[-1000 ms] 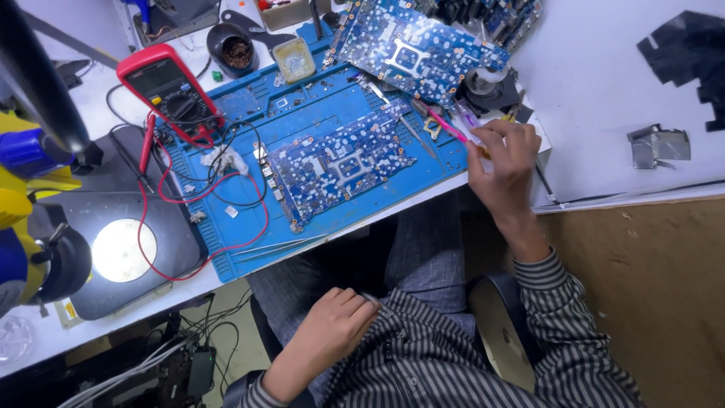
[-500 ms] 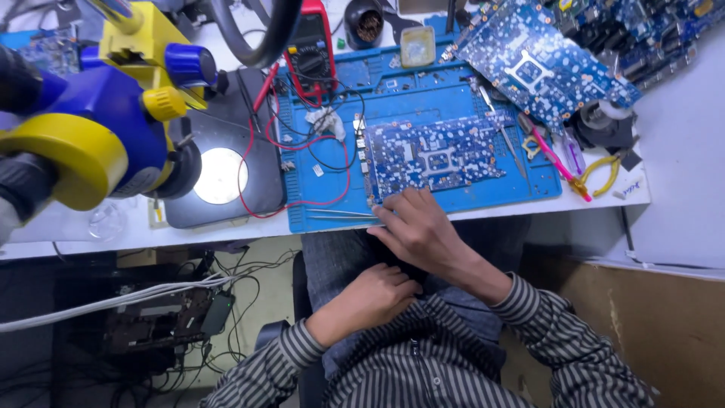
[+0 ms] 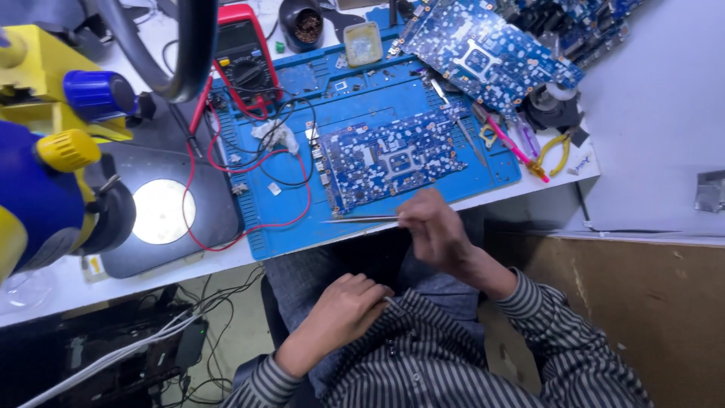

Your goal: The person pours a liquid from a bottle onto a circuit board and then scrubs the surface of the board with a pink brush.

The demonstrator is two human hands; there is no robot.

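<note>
Thin, straight metal tweezers (image 3: 361, 219) in right hand (image 3: 434, 230), tips leftward.

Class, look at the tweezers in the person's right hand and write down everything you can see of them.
The tweezers are thin, silvery and metallic-looking, long and tapering to a fine point at the left. They lie roughly level over the front edge of the blue mat, just below the circuit board. The right hand pinches their right end. Whether the tips grip anything is too small to tell.
</note>
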